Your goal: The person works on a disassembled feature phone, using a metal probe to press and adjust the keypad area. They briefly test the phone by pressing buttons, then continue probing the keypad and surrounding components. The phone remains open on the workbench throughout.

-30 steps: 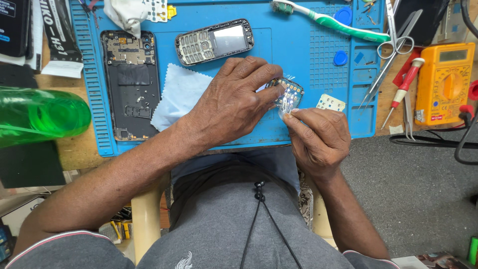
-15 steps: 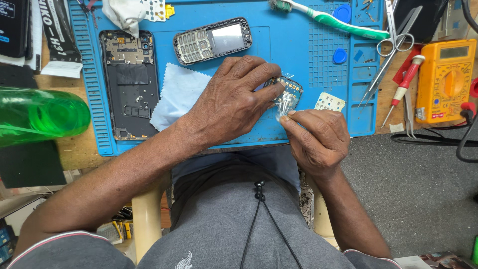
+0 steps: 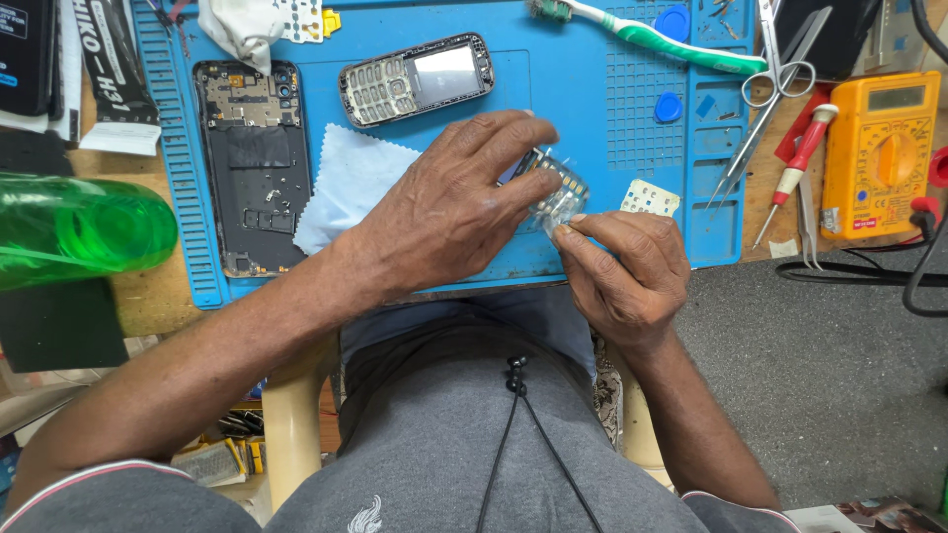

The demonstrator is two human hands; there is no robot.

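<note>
Working over the blue repair mat [image 3: 592, 89], we are mid-way through handling a small phone part. Near the mat's front edge, our left hand [image 3: 444, 212] pinches the little circuit board [image 3: 555, 190] between thumb and fingers, while our right hand [image 3: 622, 266] nips the clear film [image 3: 553, 219] at its lower end. The board's long axis slants away from us, rightward. Next, we judge, comes a gentle, steady peel.

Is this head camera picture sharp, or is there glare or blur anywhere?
Head view: evenly lit and mostly sharp; the green bottle at the left edge looks soft and glowing; the phone's screen reflects pale light; the clear part between the left hand and right hand glints.
</note>
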